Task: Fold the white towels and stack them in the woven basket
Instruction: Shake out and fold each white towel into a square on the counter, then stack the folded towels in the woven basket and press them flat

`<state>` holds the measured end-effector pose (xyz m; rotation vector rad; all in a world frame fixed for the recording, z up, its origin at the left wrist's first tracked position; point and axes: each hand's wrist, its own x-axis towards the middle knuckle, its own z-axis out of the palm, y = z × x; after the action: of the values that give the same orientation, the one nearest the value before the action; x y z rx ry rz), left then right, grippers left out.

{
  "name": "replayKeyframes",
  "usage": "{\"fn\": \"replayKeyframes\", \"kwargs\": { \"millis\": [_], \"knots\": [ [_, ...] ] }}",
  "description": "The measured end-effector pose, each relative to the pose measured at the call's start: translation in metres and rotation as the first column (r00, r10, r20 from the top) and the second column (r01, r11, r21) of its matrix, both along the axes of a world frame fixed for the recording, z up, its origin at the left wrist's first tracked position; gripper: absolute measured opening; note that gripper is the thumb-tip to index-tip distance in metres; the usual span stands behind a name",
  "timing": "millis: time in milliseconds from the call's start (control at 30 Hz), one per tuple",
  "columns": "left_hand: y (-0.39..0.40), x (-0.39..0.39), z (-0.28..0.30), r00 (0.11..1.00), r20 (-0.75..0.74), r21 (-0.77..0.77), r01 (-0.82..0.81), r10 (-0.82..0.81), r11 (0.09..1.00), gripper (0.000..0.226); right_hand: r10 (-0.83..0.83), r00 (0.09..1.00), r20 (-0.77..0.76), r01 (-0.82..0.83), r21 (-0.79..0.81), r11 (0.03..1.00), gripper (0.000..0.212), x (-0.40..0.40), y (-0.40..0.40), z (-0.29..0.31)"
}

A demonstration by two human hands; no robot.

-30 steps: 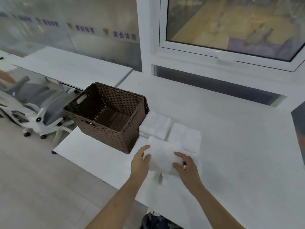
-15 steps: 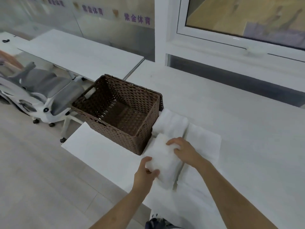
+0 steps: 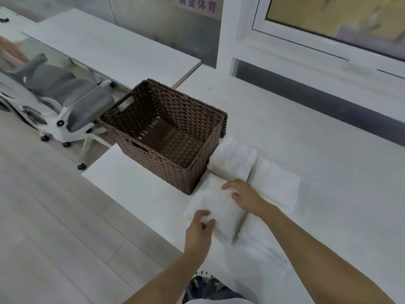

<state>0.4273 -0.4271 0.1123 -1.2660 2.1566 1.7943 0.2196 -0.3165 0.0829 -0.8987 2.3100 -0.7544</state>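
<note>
White tabletop under me; my left hand pinches the folded towel's near corner, my right hand grips its far edge. Woven basket sits just beyond, empty. I should lift level, keeping folds closed

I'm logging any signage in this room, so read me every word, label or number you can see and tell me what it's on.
"紫金体育" in purple characters, on the frosted glass partition behind the far table; the top edge of the picture cuts through the first characters, so that reading is less sure.
No print or label shows on the woven basket, the white towels or the office chair.
</note>
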Motion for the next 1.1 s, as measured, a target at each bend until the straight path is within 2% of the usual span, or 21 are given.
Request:
{"fn": "replayKeyframes", "kwargs": {
  "millis": [100,233,333,367,533,700,867,967,1100],
  "knots": [
    [0.004,0.0,0.006,0.998,-0.022,-0.017,-0.053,0.052,0.998,0.017,-0.002,1.0,0.023,0.003,-0.031,1.0,0.046,-0.002,0.0,0.002],
    [-0.002,-0.008,0.003,0.997,0.064,-0.017,-0.052,0.053,0.999,0.023,0.046,0.999,0.018,-0.046,0.018,0.999,0.044,0.001,-0.003,-0.005],
    [0.0,-0.018,0.003,0.99,0.081,0.03,-0.117,0.114,0.993,0.028,-0.026,0.999,0.047,0.025,0.023,0.999,0.027,-0.002,-0.006,-0.007],
    [0.003,-0.02,0.003,0.985,0.094,0.055,-0.152,0.146,0.987,0.031,-0.031,0.998,0.056,0.029,0.037,0.999,0.03,-0.005,-0.008,-0.008],
    [0.015,-0.023,-0.01,0.933,0.185,0.118,-0.334,0.31,0.935,0.036,-0.053,0.971,0.235,0.012,0.17,0.985,0.09,-0.015,-0.008,-0.015],
    [0.011,-0.028,-0.028,0.897,0.225,0.125,-0.414,0.381,0.902,0.044,-0.053,0.924,0.379,-0.049,0.255,0.966,0.118,-0.031,-0.011,-0.032],
    [0.007,-0.024,-0.047,0.817,0.326,0.265,-0.562,0.476,0.784,0.074,0.0,0.896,0.445,-0.14,0.281,0.949,0.118,-0.042,-0.021,-0.034],
    [0.008,-0.025,-0.058,0.798,0.318,0.419,-0.603,0.513,0.679,0.093,0.021,0.899,0.436,-0.165,0.294,0.941,0.115,-0.047,-0.027,-0.032],
    [0.012,-0.02,-0.072,0.77,0.311,0.493,-0.632,0.558,0.598,0.114,-0.002,0.893,0.45,-0.156,0.314,0.936,0.111,-0.044,-0.034,-0.034]
  ]
}}
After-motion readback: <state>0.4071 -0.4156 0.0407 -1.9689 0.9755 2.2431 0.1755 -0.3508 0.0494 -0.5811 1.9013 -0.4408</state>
